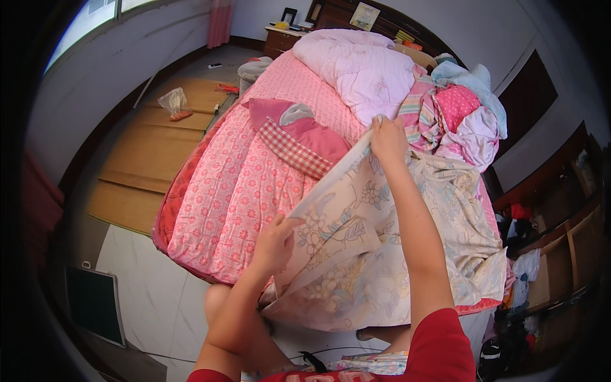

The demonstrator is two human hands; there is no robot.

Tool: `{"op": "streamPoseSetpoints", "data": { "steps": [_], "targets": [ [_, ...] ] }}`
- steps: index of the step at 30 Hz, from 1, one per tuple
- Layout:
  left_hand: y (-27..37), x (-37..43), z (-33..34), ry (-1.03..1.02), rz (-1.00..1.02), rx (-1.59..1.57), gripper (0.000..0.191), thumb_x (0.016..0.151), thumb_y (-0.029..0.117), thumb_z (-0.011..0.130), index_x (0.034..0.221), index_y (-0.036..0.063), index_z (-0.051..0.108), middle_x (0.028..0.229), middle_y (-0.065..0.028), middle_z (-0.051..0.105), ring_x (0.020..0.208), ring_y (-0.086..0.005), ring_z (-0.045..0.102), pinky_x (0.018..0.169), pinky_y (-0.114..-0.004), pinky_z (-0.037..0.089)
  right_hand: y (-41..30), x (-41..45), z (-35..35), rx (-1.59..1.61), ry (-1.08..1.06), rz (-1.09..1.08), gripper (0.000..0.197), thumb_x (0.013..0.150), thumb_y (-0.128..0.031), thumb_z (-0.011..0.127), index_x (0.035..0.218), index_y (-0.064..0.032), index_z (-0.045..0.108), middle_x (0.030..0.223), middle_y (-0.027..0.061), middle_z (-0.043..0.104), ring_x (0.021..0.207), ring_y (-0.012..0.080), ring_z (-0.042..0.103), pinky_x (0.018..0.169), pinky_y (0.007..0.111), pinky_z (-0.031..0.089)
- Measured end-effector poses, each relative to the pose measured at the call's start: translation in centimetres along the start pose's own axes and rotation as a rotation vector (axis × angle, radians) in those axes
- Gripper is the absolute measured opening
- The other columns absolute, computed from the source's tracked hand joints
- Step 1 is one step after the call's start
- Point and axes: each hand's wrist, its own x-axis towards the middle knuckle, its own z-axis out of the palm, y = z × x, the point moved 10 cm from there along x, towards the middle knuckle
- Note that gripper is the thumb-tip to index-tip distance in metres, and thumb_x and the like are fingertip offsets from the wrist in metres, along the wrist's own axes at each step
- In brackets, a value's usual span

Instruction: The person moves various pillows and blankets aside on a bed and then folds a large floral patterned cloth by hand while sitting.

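Observation:
A cream cloth [343,291] printed with flowers, perhaps a curtain or a sheet, lies over the near right part of the bed and droops past its foot edge. My right hand [389,138] pinches its upper edge and lifts it a little. Lower down the same edge, my left hand [277,243] grips the cloth near the bed's foot. Between both hands the edge runs taut and slanting. Beyond it lies a pink garment or cover with a checked band [296,148], on a pink floral quilted mattress cover [215,219].
A pale pink quilt [363,67] is heaped at the bed's head. Striped and dotted bedding [456,107] piles up on the right. Flattened cardboard [148,148] covers floor at left, with a plastic bag [174,102] on it. A green board [95,305] lies lower left; open shelves [549,272] stand right.

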Motion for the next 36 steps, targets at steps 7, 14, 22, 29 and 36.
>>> {"op": "streamPoseSetpoints", "data": {
  "steps": [7,14,22,29,36],
  "targets": [
    [-8.5,1.7,-3.9,0.214,-0.262,0.092,0.043,0.076,-0.001,0.053,0.118,0.0083,0.053,0.103,-0.0161,0.055,0.092,-0.0339,0.056,0.079,-0.040,0.045,-7.6,5.6,18.7,0.652,-0.041,-0.248,0.052,0.089,-0.032,0.046,0.123,0.0081,0.045,0.134,0.0245,0.036,0.125,0.0348,0.035,0.102,0.036,0.030],
    [-11.5,0.9,-4.5,0.126,-0.284,0.214,0.043,0.074,0.002,0.056,0.117,0.0024,0.053,0.109,-0.0201,0.055,0.102,-0.0349,0.054,0.088,-0.040,0.043,-8.4,-8.6,15.3,0.810,-0.222,-0.320,0.022,0.083,-0.020,0.056,0.095,-0.0031,0.065,0.109,0.0172,0.058,0.107,0.0300,0.053,0.093,0.035,0.040],
    [-10.4,0.8,-3.6,0.094,-0.271,0.114,0.042,0.074,0.005,0.057,0.115,0.0013,0.054,0.109,-0.0221,0.056,0.104,-0.0355,0.053,0.088,-0.040,0.043,10.9,-21.8,7.0,0.633,-0.194,0.439,0.026,0.081,-0.021,0.062,0.089,0.0036,0.055,0.072,0.0070,0.056,0.058,0.0135,0.054,0.048,0.027,0.042],
    [-13.6,0.4,-2.4,0.105,-0.301,-0.303,0.043,0.071,-0.004,0.052,0.113,-0.0043,0.056,0.104,-0.0152,0.061,0.090,-0.0188,0.059,0.077,-0.028,0.046,9.1,-20.3,10.4,0.892,-0.141,0.484,0.027,0.082,-0.022,0.063,0.083,0.0040,0.055,0.057,0.0027,0.053,0.044,0.0082,0.049,0.036,0.022,0.037],
    [-14.3,-0.1,-3.4,0.049,-0.346,-0.448,0.044,0.069,-0.006,0.050,0.113,-0.0039,0.057,0.097,-0.0123,0.062,0.085,-0.0167,0.058,0.075,-0.027,0.046,-6.3,-13.6,8.9,1.317,-0.237,0.318,0.020,0.080,-0.018,0.060,0.070,-0.0021,0.054,0.054,0.0007,0.049,0.041,0.0072,0.043,0.037,0.023,0.033]
  ]
}}
